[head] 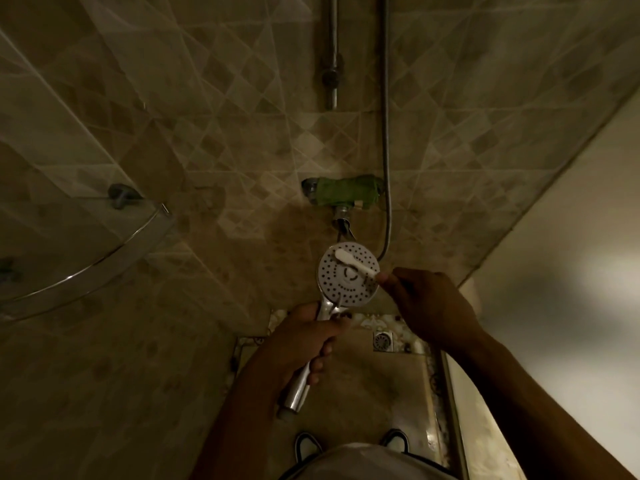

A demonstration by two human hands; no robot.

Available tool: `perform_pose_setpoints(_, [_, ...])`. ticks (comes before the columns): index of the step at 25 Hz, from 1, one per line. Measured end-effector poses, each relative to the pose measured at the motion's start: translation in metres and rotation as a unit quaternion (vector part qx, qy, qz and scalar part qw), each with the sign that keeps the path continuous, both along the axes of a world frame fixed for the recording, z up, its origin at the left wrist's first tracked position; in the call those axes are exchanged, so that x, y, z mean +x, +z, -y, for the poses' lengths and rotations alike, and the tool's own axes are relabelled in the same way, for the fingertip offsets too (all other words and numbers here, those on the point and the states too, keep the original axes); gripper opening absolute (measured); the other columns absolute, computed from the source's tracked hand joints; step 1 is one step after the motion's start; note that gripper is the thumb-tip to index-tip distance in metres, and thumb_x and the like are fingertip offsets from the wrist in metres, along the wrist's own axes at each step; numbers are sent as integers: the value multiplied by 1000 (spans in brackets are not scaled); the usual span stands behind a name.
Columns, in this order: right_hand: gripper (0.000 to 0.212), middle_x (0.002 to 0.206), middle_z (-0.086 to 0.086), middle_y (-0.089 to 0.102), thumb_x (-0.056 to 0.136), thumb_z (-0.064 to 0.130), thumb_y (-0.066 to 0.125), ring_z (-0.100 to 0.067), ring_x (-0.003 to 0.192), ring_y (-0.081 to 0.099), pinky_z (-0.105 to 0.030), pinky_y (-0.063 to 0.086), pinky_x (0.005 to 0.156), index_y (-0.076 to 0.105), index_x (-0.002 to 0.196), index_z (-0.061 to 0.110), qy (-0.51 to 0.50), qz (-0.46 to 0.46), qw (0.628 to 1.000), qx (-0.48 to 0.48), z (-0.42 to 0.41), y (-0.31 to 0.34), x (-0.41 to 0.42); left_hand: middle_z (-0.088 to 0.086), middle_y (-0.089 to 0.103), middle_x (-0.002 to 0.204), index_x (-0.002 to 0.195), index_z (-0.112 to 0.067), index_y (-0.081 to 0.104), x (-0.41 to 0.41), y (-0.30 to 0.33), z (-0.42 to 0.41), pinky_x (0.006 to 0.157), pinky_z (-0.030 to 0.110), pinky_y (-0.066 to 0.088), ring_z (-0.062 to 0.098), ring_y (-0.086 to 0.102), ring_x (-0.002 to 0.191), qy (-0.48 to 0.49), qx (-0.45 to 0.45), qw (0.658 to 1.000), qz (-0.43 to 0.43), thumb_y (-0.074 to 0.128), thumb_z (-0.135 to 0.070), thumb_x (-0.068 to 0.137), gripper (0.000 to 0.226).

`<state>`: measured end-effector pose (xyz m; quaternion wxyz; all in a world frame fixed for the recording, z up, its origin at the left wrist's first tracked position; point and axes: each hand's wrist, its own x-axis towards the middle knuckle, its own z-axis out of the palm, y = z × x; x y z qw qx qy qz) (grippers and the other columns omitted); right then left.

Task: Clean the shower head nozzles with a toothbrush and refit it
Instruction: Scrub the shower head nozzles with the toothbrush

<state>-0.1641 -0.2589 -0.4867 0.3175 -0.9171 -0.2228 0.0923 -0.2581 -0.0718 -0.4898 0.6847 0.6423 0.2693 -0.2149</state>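
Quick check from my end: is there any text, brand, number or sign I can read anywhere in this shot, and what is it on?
No text can be read.
Shower head: a dark mark at the centre of the nozzle face, too small and blurred to read as a logo or word.
Toothbrush: plain white, no print visible.
Mixer tap: wrapped in green, no label showing.
Floor drain: only a grille pattern.

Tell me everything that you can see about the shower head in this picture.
The shower head has a round white face with many dark nozzle holes and a shiny metal-looking handle. It is off its holder, face toward the camera. The left hand grips the handle; the handle's lower end seems to have no hose on it. The right hand holds a white toothbrush whose head lies on the upper face.
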Motion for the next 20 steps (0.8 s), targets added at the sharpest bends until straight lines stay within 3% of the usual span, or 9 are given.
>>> perform_pose_setpoints(3, [38,51,16,60,94,62,33,-2,42,55,-25,42,43,48,66,42,26,2,999,-19,-2,-3,-6,0,45,56,90,-21,59,-2,-1,1,38,20,31,12,35,38,7,1,1000,2,61,-25,98,9])
perform_pose_setpoints(6, [40,50,6,57,93,62,34,-4,46,60,-31,49,46,48,64,38,-3,4,1000,3,0,-1,1,0,45,55,99,-13,57,-1,-1,5,37,19,31,11,35,36,5,8,1000,0,61,-24,98,11])
perform_pose_setpoints(9, [37,45,16,55,93,61,34,-2,42,55,-23,39,43,53,70,38,21,-2,1000,-9,-3,0,-5,1,45,56,101,-14,58,-1,0,4,37,19,32,11,35,36,7,5,1000,-2,61,-24,98,11])
perform_pose_setpoints(12, [39,48,5,54,96,56,37,-6,43,53,-24,37,42,47,62,39,-26,0,1000,-3,1,3,-2,1,45,57,95,-17,58,-1,1,4,38,19,31,11,35,37,7,6,1000,2,60,-23,98,7])
perform_pose_setpoints(16, [46,49,2,53,97,54,39,-12,44,53,-29,39,46,49,60,29,-28,-39,999,5,4,0,-3,1,44,56,91,-16,56,-2,1,1,38,19,30,12,34,36,7,1,1000,-1,59,-22,98,10])
perform_pose_setpoints(20, [50,51,2,50,97,53,41,-8,42,45,-30,39,49,54,62,19,-47,-110,992,32,19,-3,-1,2,43,53,94,-12,56,-2,-5,-8,39,20,29,14,33,36,11,22,1000,-5,58,-16,96,5])
